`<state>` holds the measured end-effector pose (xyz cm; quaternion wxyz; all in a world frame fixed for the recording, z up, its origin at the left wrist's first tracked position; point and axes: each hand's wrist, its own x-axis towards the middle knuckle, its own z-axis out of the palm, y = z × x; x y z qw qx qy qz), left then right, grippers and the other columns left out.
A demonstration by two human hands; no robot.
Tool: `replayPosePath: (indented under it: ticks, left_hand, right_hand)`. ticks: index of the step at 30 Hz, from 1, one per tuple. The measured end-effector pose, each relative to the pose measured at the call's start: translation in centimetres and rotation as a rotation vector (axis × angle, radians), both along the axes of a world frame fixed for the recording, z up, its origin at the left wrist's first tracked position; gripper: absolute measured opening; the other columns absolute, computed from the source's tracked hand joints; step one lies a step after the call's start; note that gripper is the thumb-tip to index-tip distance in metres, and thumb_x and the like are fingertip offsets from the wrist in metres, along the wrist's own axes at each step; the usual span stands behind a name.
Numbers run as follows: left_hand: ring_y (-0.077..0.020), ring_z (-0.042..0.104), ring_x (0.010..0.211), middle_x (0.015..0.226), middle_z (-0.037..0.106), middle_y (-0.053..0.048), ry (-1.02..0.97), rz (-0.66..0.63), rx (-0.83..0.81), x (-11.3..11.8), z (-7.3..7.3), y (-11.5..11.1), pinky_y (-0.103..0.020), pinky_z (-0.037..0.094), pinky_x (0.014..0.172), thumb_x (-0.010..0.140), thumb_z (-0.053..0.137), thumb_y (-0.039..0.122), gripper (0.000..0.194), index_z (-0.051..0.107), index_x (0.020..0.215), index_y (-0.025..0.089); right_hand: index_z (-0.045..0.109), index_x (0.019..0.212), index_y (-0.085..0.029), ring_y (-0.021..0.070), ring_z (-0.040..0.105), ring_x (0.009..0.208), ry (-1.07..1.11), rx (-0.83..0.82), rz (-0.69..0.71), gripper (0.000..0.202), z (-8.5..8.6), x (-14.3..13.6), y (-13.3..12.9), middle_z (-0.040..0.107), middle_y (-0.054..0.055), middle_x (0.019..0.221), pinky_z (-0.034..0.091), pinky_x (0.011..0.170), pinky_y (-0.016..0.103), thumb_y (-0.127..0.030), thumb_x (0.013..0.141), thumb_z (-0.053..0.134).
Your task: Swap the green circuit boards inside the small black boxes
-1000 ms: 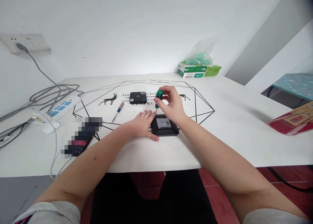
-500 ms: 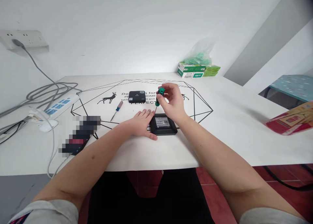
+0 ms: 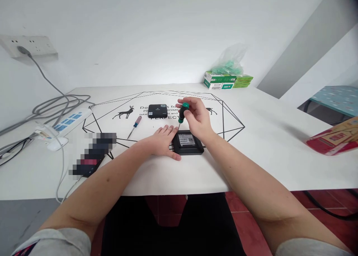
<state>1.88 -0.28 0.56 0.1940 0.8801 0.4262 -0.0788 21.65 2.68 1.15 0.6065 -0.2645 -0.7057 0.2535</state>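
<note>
A black square device [image 3: 188, 143] with a white label faces up on the table. Spread against its left edge, my left hand [image 3: 164, 142] has its fingers apart and holds nothing. My right hand [image 3: 197, 118] has its fingers around the green and black handle of a screwdriver [image 3: 183, 112], whose tip points down at the device's upper left corner. Whether the tip touches a screw cannot be made out. Behind my left hand lies a second black box [image 3: 157, 111]. Left of that box rests another screwdriver [image 3: 134, 127] with a red and blue handle.
A power strip [image 3: 68, 122] and looped grey cables [image 3: 50, 106] occupy the left side, near a pixelated dark object [image 3: 95, 157]. Green and white boxes [image 3: 220, 80] with a plastic bag stand at the back. A red and brown package [image 3: 332, 138] is at the right.
The fingers of my right hand have shifted and loosened slightly around the screwdriver handle, whose top leans a little further right. My left hand and the device keep their places.
</note>
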Motion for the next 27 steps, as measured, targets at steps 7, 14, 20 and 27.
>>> replayPosePath:
  ticks: [7, 14, 20, 27]
  left_hand:
    - [-0.0496, -0.005, 0.171, 0.186, -0.004, -0.022, -0.012, -0.008, 0.012, -0.06, -0.11, 0.03, -0.063, 0.007, 0.137, 0.074, 0.057, 0.104, 0.153, -0.006, 0.18, 0.013]
    - [-0.0489, -0.007, 0.171, 0.186, -0.005, -0.022, -0.009, -0.007, 0.006, -0.05, -0.08, 0.03, -0.063, 0.006, 0.138, 0.073, 0.056, 0.106, 0.155, -0.008, 0.179, 0.014]
    - [-0.0503, -0.006, 0.171, 0.186, -0.005, -0.022, -0.013, -0.002, 0.002, -0.07, -0.12, 0.08, -0.065, 0.007, 0.137, 0.07, 0.056, 0.108, 0.158, -0.008, 0.179, 0.014]
    - [-0.0468, -0.006, 0.172, 0.186, -0.005, -0.022, -0.006, -0.005, 0.009, -0.07, -0.11, 0.06, -0.062, 0.006, 0.138, 0.072, 0.056, 0.106, 0.156, -0.005, 0.179, 0.01]
  right_hand:
    - [0.07, 0.125, -0.031, 0.023, 0.065, 0.094, -0.16, 0.116, -0.201, 0.038, 0.51, 0.14, 0.37, 0.065, 0.007, 0.116, 0.065, 0.079, 0.044, -0.044, 0.091, 0.08]
    - [0.059, 0.138, -0.034, 0.0247, 0.07, 0.104, -0.074, 0.039, -0.112, 0.043, -0.12, 0.19, 0.81, 0.069, 0.005, 0.119, 0.064, 0.092, 0.05, -0.031, 0.095, 0.066]
    - [0.065, 0.13, -0.033, 0.0251, 0.068, 0.103, -0.144, 0.071, -0.149, 0.042, 0.09, 0.17, 0.74, 0.069, 0.007, 0.125, 0.065, 0.086, 0.047, -0.042, 0.091, 0.077]
    - [0.057, 0.141, -0.035, 0.025, 0.071, 0.105, -0.083, 0.027, -0.087, 0.052, -0.21, 0.04, 0.83, 0.07, 0.005, 0.123, 0.064, 0.094, 0.05, -0.027, 0.091, 0.067]
